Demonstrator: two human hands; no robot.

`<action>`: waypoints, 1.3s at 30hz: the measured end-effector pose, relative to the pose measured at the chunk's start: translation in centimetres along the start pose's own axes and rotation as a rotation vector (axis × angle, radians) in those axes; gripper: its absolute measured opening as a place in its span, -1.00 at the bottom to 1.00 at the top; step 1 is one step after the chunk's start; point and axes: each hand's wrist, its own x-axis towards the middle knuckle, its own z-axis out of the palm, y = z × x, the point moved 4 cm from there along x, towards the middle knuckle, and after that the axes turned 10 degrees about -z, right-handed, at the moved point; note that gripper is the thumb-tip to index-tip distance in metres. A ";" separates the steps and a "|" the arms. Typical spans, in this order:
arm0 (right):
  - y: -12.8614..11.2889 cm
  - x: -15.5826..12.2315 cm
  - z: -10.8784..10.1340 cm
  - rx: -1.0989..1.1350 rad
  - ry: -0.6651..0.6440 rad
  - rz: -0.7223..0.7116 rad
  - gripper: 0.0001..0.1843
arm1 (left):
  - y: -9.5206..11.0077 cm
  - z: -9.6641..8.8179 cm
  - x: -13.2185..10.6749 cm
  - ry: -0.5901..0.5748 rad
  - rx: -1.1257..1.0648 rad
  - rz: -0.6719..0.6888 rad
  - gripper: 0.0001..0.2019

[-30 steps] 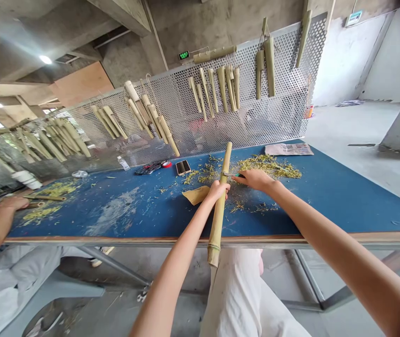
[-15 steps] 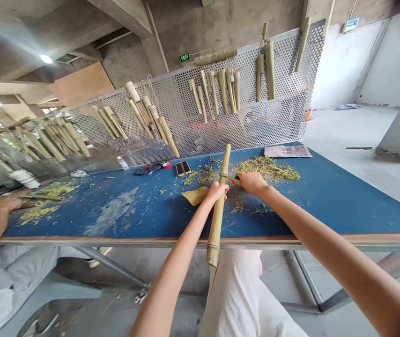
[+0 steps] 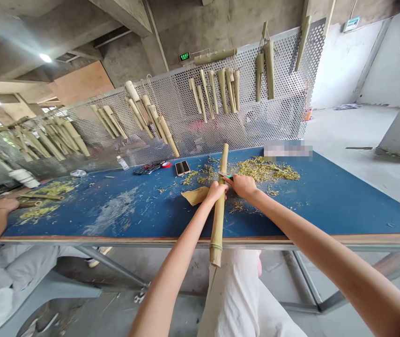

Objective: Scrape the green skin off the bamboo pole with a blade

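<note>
A bamboo tube slants up from above my lap over the table's front edge, its far end over the blue tabletop. My left hand is wrapped around its middle. Just beyond, my right hand is closed on a small green-handled knife, whose blade lies across the upper part of the tube. My fingers hide most of the handle. A tan sheet of paper lies under and left of the tube. Yellow-green shavings are spread behind my right hand.
A phone, red tape roll and small bottle lie near the perforated metal panel, where bamboo pieces hang. At far left, a co-worker's hand rests beside thin bamboo sticks. A blurred flat item sits at the back right.
My right hand and the knife have shifted slightly left, with the blade now across the tube. The tube's lower end has swung slightly right. My left hand keeps its hold.
</note>
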 end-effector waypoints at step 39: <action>1.6 0.5 -0.8 -0.072 0.006 -0.103 -0.21 | 0.0 0.1 0.2 -0.010 0.047 0.001 -0.74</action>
